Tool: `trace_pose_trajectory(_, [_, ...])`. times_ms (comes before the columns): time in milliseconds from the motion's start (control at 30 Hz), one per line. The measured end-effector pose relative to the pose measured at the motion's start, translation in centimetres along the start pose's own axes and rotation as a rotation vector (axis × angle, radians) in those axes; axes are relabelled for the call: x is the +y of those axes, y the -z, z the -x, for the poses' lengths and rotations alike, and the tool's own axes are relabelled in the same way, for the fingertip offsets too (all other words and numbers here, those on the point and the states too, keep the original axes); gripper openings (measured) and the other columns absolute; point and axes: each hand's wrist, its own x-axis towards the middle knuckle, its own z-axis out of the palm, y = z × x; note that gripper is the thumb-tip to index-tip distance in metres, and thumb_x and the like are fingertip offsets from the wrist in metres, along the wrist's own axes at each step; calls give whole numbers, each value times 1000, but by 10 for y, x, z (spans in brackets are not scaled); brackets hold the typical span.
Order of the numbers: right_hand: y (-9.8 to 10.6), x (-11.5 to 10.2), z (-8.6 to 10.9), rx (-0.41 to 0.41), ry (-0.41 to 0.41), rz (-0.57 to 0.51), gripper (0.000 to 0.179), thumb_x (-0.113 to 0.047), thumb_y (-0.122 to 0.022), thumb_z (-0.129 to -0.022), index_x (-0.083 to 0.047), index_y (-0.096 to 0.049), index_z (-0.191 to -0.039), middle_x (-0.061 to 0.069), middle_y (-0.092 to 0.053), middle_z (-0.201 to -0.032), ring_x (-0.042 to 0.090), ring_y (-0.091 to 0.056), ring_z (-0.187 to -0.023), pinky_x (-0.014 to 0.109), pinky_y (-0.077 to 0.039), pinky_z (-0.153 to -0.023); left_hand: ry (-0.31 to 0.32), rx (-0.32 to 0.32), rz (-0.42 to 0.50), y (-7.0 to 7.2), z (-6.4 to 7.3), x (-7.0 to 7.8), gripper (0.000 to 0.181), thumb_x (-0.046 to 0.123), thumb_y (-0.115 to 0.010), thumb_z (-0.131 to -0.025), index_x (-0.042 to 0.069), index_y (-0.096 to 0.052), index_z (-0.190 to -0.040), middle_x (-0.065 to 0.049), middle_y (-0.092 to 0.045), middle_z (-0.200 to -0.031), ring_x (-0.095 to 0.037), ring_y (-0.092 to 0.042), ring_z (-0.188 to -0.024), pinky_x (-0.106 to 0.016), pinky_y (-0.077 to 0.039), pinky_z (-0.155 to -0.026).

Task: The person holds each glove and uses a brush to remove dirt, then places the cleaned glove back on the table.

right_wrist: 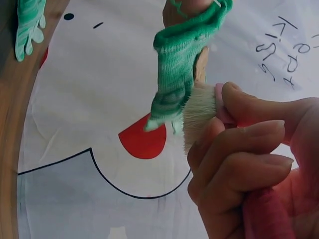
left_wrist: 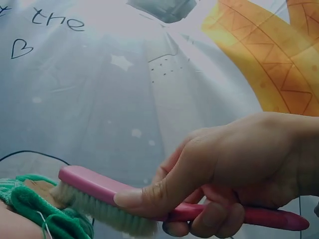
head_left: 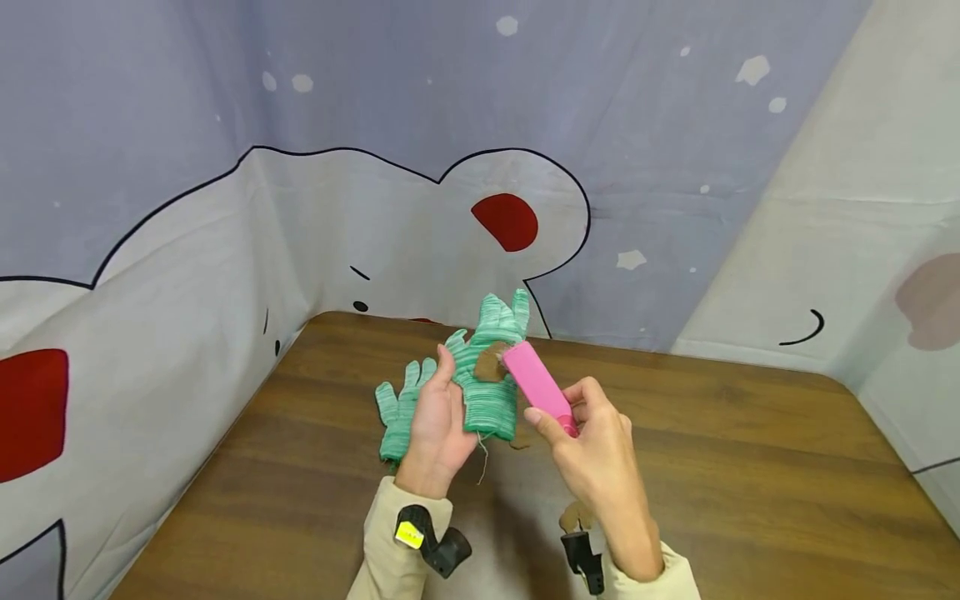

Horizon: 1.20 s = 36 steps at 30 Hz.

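Observation:
A green striped knit glove (head_left: 487, 404) is held up in my left hand (head_left: 442, 425), cuff toward me. The thumb points up beside it, and the fingers are hidden behind the glove. A brown patch (head_left: 489, 364) shows on the glove's face. My right hand (head_left: 600, 446) grips a pink brush (head_left: 536, 379) with the thumb along its back. The brush's pale bristles (right_wrist: 199, 112) meet the glove at the brown patch. In the left wrist view the brush handle (left_wrist: 274, 219) sticks out past the curled fingers. A second green glove (head_left: 397, 417) lies to the left.
The wooden table (head_left: 750, 467) runs up to a printed cloth backdrop (head_left: 405, 225) behind and at both sides. A small brown piece (head_left: 576, 515) lies near the right wrist. Loose threads (head_left: 483, 458) hang from the held glove's cuff.

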Motion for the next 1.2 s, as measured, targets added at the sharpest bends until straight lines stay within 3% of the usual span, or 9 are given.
trace_pose_trajectory(267, [2, 2, 0, -10, 16, -28, 32, -28, -77, -75, -9, -54, -87, 4, -63, -69, 14, -52, -61, 27, -41, -54, -29, -20, 13, -2, 0, 0, 57, 53, -23, -96, 16, -30, -139, 3, -55, -119, -11, -51, -114, -30, -36, -101])
trace_pose_trajectory(533, [-3, -3, 2, -75, 27, -206, 32, -30, -76, -75, -11, -55, -91, 5, -67, -76, 11, -62, -63, 25, -49, -56, -28, 21, -55, -6, -2, -8, 57, 54, -22, -96, 12, -39, -130, 3, -60, -110, -11, -56, -107, -29, -42, -95])
trace_pose_trajectory(700, [-12, -4, 3, -92, 91, -103, 31, -30, -75, -77, -12, -54, -91, 0, -63, -70, 10, -54, -58, 24, -43, -52, -50, 21, -46, -8, -4, -11, 59, 54, -20, -96, 13, -36, -135, 3, -54, -118, -10, -50, -109, -28, -37, -98])
trace_pose_trajectory(933, [-9, -1, 2, -91, 75, -37, 30, -28, -75, -77, -11, -53, -88, 0, -64, -71, 9, -52, -59, 25, -42, -53, -132, -63, 52, -2, -5, -8, 57, 48, -12, -97, 21, -20, -147, -1, -25, -149, -16, -27, -133, -36, -21, -110])
trace_pose_trajectory(1200, [-1, 3, -1, -81, 38, 16, 31, -27, -76, -76, -10, -54, -88, 2, -64, -72, 13, -52, -60, 27, -41, -54, -151, -19, 0, 1, -3, -1, 54, 50, -17, -97, 27, -27, -144, 1, -34, -144, -14, -37, -128, -34, -30, -106])
